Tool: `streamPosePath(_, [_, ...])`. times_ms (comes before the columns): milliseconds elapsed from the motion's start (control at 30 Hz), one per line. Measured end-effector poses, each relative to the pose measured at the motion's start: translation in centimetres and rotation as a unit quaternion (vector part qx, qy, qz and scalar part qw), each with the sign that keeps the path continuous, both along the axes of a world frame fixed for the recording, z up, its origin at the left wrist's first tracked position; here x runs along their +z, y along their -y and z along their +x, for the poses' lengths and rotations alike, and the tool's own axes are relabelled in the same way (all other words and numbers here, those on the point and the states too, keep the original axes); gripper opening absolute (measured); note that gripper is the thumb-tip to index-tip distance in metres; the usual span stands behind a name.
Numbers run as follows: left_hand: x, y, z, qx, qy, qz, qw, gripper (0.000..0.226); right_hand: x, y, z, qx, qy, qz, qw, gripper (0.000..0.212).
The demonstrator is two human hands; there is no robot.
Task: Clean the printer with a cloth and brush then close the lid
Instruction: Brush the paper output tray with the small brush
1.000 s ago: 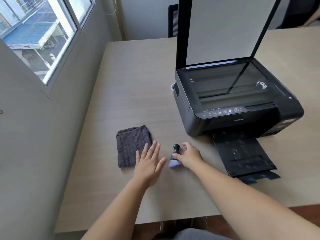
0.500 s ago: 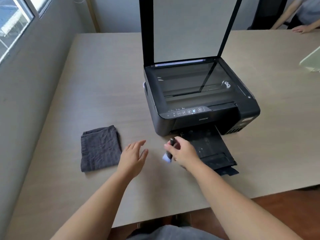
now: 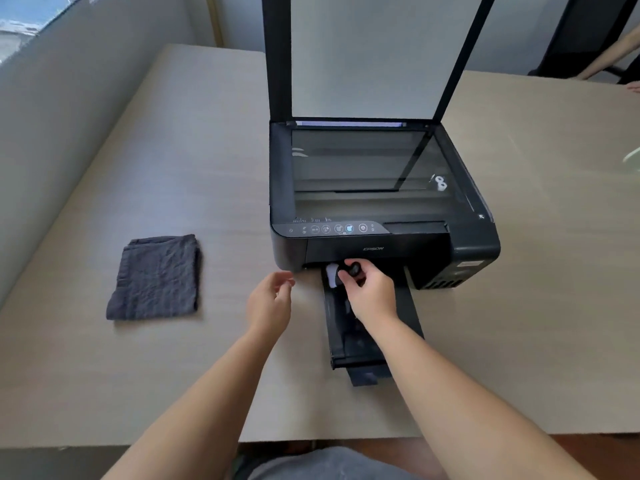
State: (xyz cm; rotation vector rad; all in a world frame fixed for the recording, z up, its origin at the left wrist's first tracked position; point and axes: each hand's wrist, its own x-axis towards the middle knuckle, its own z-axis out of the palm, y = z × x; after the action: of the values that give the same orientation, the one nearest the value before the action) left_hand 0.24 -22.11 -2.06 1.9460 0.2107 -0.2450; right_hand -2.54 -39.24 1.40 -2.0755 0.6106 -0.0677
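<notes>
Since the earlier frames the right hand (image 3: 372,296) has lifted the brush (image 3: 341,271) off the table (image 3: 104,375) and carried it toward 12 o'clock, up to the front of the printer (image 3: 381,244). The left hand (image 3: 270,303) has come off the table near the cloth (image 3: 157,277) and trails along.

Grip, right: fingers curled round the dark brush handle, pale bristles pointing to 9 o'clock, at the mouth of the output slot and over the inner end of the output tray (image 3: 408,313). Whether the bristles touch the plastic cannot be told.
Grip, left: fingers loosely curled, holding nothing, hovering just off the printer's near-left corner.

Cloth: folded, flat on the table, well apart at 9 o'clock from the printer, untouched.
Lid (image 3: 360,53): standing upright at the 12 o'clock edge, scanner glass (image 3: 363,168) exposed.

Step in hand, by my reading: the brushing pass, starting at the output slot. Cloth wipe and lid closing are not yet done.

Next move likely calls for short, light strokes along the slot and tray, sweeping dust outward toward 6 o'clock rather than into the mechanism. The free left hand could steady the printer body.
</notes>
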Motion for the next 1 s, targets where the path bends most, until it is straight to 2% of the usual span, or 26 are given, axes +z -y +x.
streamPosePath(133, [-1.1, 2.4, -0.9, -0.006, -0.029, 0.004, 1.000, 0.016, -0.1, 2.8, -0.6, -0.026, 0.007, -0.043, 0.999, 0.020])
streamPosePath(300, [-1.3, 4.9, -1.7, 0.024, -0.073, -0.051, 0.996, 0.017, 0.0, 6.7, -2.7, -0.065, 0.001, -0.093, 0.994, 0.020])
streamPosePath(433, [-1.3, 5.6, -2.0, 0.047, -0.084, -0.094, 0.991, 0.019, 0.4, 8.6, -4.6, -0.070, 0.057, -0.249, 0.964, 0.016])
streamPosePath(533, [-1.4, 5.4, -2.1, 0.054, -0.096, -0.113, 0.987, 0.019, 0.2, 7.4, -4.5, -0.017, 0.075, -0.298, 0.951, 0.015])
streamPosePath(733, [-0.6, 4.6, -2.4, 0.049, -0.121, -0.154, 0.979, 0.023, 0.2, 1.3, -1.7, 0.093, 0.041, -0.166, 0.981, 0.023])
streamPosePath(867, [-0.6, 3.6, -2.6, 0.045, -0.148, -0.160, 0.975, 0.024, 0.0, -2.6, 0.1, 0.189, -0.008, -0.110, 0.976, 0.027])
streamPosePath(933, [-0.7, 3.2, -2.8, 0.045, -0.161, -0.155, 0.974, 0.025, -0.5, -2.6, 0.1, 0.200, -0.031, -0.112, 0.973, 0.028])
streamPosePath(1000, [-0.6, 3.0, -2.9, 0.047, -0.173, -0.152, 0.972, 0.026, -0.9, -1.1, -0.9, 0.158, -0.021, -0.084, 0.984, 0.025])
